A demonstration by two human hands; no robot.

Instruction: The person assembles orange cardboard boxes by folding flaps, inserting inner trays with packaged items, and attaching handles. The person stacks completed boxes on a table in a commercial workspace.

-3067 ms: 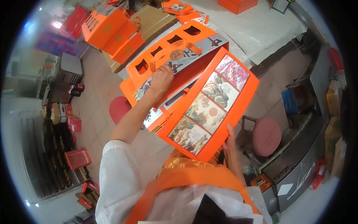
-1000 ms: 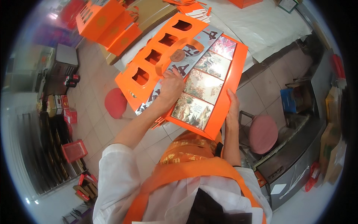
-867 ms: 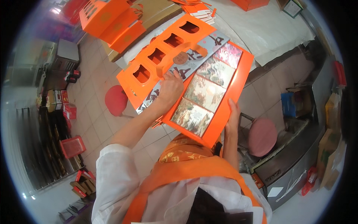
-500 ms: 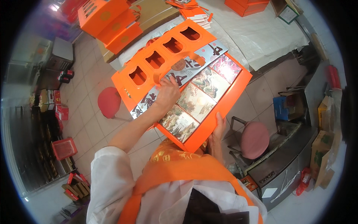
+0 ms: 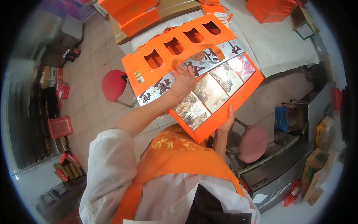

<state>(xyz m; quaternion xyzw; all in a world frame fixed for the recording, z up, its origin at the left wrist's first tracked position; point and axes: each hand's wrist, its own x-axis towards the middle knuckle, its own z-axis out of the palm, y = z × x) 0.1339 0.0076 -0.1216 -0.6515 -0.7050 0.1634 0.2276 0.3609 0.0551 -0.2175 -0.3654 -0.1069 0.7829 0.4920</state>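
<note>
An orange cardboard gift box is held tilted in front of my body. Several square packs with painted landscape pictures lie in a row along its near side. The raised lid has several cut-out windows, a silver band with dark lettering and an orange loop handle. My left hand is closed on the lid at the near foot of this handle; the fingertips are partly hidden. From below, my right hand grips the box's near right side, its thumb up along the wall.
Beyond the box stands a table with a pale cover, with orange boxes and flat brown cardboard on it. A red stool is at the left, a pink stool at the right. A dark counter is at the lower right.
The view has shifted, so the table, box and both hands appear farther right and the box a little higher. Both hands keep their hold on the box.
</note>
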